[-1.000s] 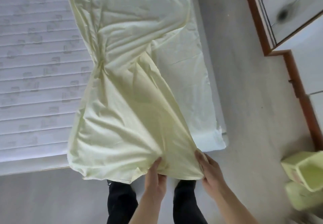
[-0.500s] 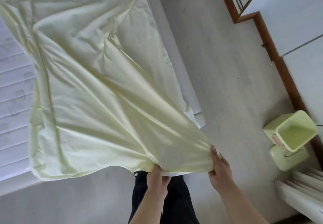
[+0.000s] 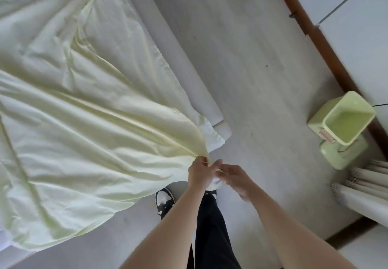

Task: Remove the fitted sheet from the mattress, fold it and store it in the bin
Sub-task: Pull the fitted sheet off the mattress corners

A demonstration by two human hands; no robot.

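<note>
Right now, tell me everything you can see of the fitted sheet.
The fitted sheet is pale yellow-green, thin, soft-looking cloth, heavily creased, with a seamed hem along its edges. It lies loosely spread over the mattress, its near edge hanging past the mattress over the floor. One gathered corner is drawn taut toward the person, pinched in the left hand; the right hand touches the same bunch.

The mattress [image 3: 190, 73] lay on the pale grey floor [image 3: 258, 62], its corner near the person's feet. A pale yellow sheet [image 3: 88, 134] was spread in creases over the mattress top, and one edge hung past the near side above the floor. A light green bin [image 3: 347, 121] stood on the floor, well apart from the mattress, against a brown skirting board [image 3: 327, 43]. One black-and-white shoe [image 3: 164, 200] rested on the floor.
</note>
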